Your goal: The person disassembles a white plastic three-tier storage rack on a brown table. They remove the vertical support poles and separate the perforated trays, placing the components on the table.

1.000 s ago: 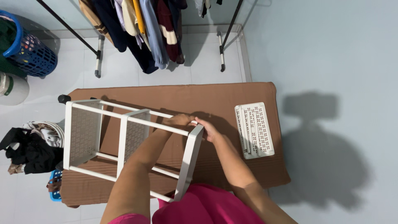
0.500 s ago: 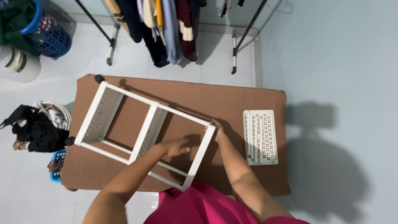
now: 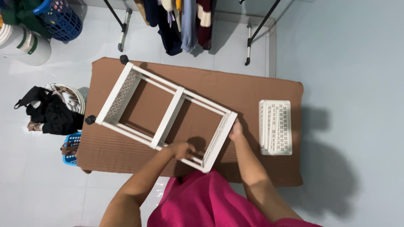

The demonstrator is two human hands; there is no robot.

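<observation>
White plastic shelf rack (image 3: 166,115) lies tipped on its side across the brown mat (image 3: 252,90), looking light and rigid but bulky; your left hand (image 3: 184,149) wraps a near rail, your right hand (image 3: 235,130) presses the end panel, fingers partly hidden.

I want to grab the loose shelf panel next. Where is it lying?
In the head view the loose white perforated panel lies flat at the right end of the brown mat, apart from the white rack and just beyond the right hand.
</observation>
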